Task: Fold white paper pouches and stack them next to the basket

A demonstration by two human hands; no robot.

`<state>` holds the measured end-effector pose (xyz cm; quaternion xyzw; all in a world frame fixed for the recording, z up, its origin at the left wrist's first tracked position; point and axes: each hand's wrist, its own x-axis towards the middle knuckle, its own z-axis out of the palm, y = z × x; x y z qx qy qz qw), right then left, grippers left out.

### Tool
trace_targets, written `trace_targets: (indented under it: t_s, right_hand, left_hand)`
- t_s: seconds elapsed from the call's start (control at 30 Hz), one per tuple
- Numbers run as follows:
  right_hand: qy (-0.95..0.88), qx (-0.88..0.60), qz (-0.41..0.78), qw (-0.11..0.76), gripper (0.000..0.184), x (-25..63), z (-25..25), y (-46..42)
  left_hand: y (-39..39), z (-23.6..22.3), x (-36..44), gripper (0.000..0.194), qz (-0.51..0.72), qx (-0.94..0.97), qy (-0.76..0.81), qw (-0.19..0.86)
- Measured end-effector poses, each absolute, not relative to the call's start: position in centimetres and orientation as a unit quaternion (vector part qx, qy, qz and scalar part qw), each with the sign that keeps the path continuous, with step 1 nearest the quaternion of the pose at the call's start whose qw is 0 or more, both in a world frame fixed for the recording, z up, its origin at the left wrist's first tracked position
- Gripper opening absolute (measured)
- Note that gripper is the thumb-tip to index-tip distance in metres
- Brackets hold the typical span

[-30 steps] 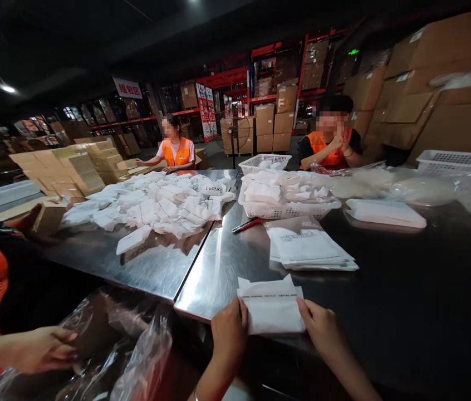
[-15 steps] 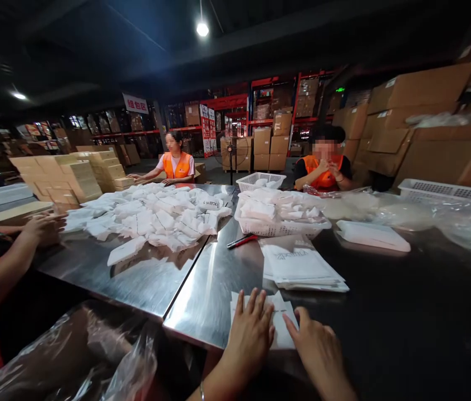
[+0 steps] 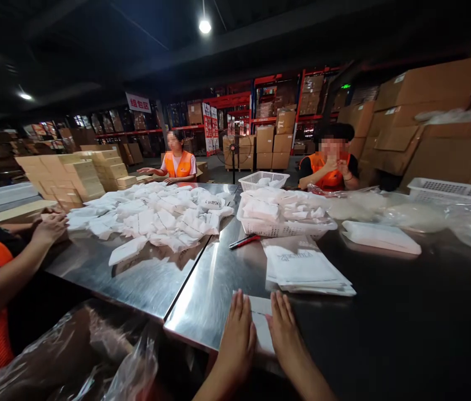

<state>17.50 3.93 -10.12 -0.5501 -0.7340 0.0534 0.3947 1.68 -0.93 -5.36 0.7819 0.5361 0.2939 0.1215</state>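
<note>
A white printed packet [image 3: 263,326] lies on the metal table right in front of me, between my two hands. My left hand [image 3: 239,328] rests flat along its left side, fingers stretched forward. On the opposite side my right hand [image 3: 283,328] lies with straight fingers along the edge. Both palms cover part of the packet, so its outer edges are hidden. Just beyond my hands is a stack of flat white printed bags [image 3: 304,264]. A red and black cutter-like tool [image 3: 244,241] lies to the left of that stack.
A heap of white packets [image 3: 152,214] covers the left table. Behind the bag stack stands a white basket [image 3: 285,225] full of packets. A lone white packet [image 3: 381,238] lies right. Clear plastic [image 3: 72,356] hangs at the lower left. Co-workers in orange vests sit left and opposite.
My right hand has moved left and forward onto the packet's right side. My left hand has straightened along the left side. The packet now looks narrower between them.
</note>
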Motion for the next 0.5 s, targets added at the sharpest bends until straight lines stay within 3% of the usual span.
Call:
trace_targets:
  t_s: [0.17, 0.27, 0.37, 0.5]
  right_hand:
    - [-0.587, -0.532, 0.270, 0.547, 0.068, 17.9, -8.7, 3.5]
    - [-0.487, -0.503, 0.446, 0.557, 0.080, 18.6, -5.9, 2.3]
    - [-0.364, -0.430, 0.605, 0.563, 0.083, 19.1, -3.0, 0.6]
    - [-0.322, -0.379, 0.669, 0.552, 0.080, 19.8, -1.6, -0.7]
  left_hand:
    - [-0.1, -4.8, 2.1, 0.062, 0.416, 0.617, 0.583, 0.325]
    - [0.0, -2.7, 3.2, 0.063, 0.485, 0.472, 0.536, 0.506]
    - [-1.0, -0.8, 4.4, 0.051, 0.512, 0.350, 0.410, 0.669]
    - [-2.8, -0.2, 4.9, 0.051, 0.423, 0.238, 0.280, 0.828]
